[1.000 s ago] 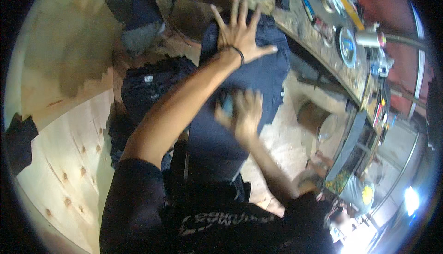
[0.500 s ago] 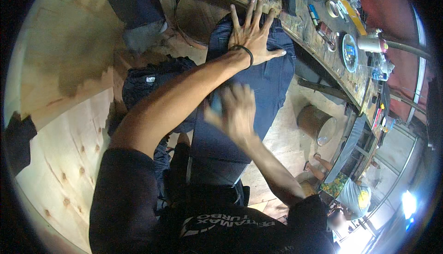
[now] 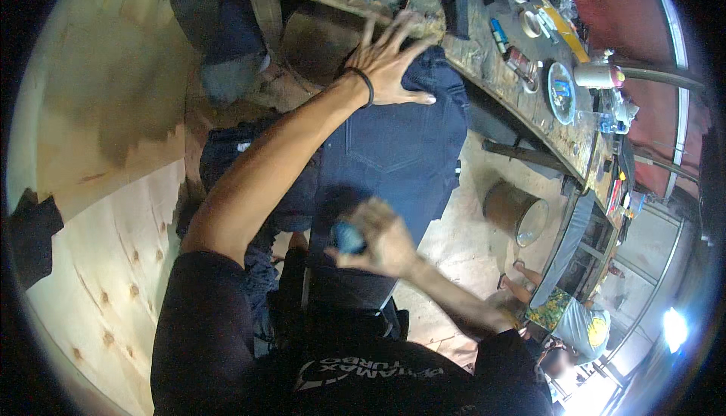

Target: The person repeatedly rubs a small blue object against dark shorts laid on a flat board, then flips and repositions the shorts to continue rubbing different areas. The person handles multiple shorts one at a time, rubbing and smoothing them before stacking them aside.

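Note:
Dark blue jeans (image 3: 412, 181) lie stretched out in front of me, waist end far and a stitched back pocket showing. My left hand (image 3: 389, 68) has its fingers spread at the far waist end; its palm and thumb rest on the cloth and nothing is gripped. A dark band circles that wrist. Nearer to me, my right hand (image 3: 386, 240) curls around a small rounded blue object (image 3: 348, 237) over the lower part of the jeans. Motion blurs this hand, and the object's kind cannot be made out.
A worn wooden workbench (image 3: 484, 76) runs along the far right, holding a round dish (image 3: 561, 92), a tape roll (image 3: 530, 24) and a white spool (image 3: 597, 76). Dark garments (image 3: 227, 159) are heaped at left. A metal drum (image 3: 516, 212) stands right; another person (image 3: 578, 321) is beyond.
My right hand, with the blue object, has come down the jeans toward me. My left hand has shifted left at the waist end. The jeans lie differently, their back pocket now plainly visible.

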The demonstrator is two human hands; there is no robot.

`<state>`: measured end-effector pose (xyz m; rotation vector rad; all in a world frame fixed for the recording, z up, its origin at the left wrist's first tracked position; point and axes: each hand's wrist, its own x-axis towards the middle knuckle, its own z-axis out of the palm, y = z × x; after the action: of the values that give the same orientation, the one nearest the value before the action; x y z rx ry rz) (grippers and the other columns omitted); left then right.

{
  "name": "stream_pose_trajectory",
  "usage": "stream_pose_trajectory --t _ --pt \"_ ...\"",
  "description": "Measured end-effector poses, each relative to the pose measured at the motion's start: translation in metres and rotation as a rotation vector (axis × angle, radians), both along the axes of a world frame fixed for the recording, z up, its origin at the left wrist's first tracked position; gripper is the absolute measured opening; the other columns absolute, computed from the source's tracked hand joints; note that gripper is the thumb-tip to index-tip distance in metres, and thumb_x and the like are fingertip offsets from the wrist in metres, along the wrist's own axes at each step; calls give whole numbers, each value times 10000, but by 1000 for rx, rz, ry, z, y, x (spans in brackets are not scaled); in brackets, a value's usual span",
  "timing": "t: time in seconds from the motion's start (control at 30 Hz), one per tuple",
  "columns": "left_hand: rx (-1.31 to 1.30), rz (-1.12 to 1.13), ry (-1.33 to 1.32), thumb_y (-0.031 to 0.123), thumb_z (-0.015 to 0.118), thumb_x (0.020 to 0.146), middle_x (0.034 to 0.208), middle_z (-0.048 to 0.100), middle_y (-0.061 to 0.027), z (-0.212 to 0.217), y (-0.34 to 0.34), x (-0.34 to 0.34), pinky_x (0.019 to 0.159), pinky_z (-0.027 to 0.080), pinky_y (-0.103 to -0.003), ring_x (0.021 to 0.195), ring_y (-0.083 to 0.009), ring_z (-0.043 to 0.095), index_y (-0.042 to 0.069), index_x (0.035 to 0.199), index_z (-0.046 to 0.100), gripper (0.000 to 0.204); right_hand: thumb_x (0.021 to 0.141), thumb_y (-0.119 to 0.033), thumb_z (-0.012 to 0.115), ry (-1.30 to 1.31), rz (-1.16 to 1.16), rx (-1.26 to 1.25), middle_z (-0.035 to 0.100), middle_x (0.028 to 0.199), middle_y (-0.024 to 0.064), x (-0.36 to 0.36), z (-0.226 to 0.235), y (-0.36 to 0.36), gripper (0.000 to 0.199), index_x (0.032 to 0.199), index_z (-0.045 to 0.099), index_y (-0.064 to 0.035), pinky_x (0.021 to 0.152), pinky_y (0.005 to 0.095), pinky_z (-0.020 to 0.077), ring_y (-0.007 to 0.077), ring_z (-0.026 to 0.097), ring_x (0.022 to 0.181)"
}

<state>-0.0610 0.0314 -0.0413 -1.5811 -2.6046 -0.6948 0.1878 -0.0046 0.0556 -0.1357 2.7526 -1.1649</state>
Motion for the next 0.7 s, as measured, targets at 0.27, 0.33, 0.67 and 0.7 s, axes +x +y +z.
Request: stream_pose_trajectory --t 0.27,0.33,0.67,0.7 --pt "-47 88 -61 969 745 599 1797 149 -199 0 4 -7 1251 14 -826 1673 -425 62 322 1723 302 1370 740 -419 916 277 -273 273 669 981 169 -49 -40 58 528 1021 740 -9 814 480 541 383 636 925" --pt "32 79 -69 979 738 593 1804 122 -202 0 3 -5 1251 9 -826 1673 -431 42 314 1717 320 1372 739 -430 910 220 -238 235 648 954 152 -46 -44 60 520 1017 744 -23 819 490 527 371 613 902" --pt "89 129 83 1022 643 645 1795 186 -184 16 -5 -1 1275 49 -788 1663 -422 127 278 1684 403 1300 806 -422 901 -354 -599 -99 693 1262 226 -10 -19 80 590 1141 748 39 1032 518 530 420 635 1256" --pt "160 173 22 1011 556 749 1779 237 -187 19 -13 1 1271 27 -785 1644 -421 208 227 1644 470 1193 859 -407 871 -61 -776 -124 682 1269 248 1 -18 88 574 1201 730 33 1049 545 524 442 618 1292"
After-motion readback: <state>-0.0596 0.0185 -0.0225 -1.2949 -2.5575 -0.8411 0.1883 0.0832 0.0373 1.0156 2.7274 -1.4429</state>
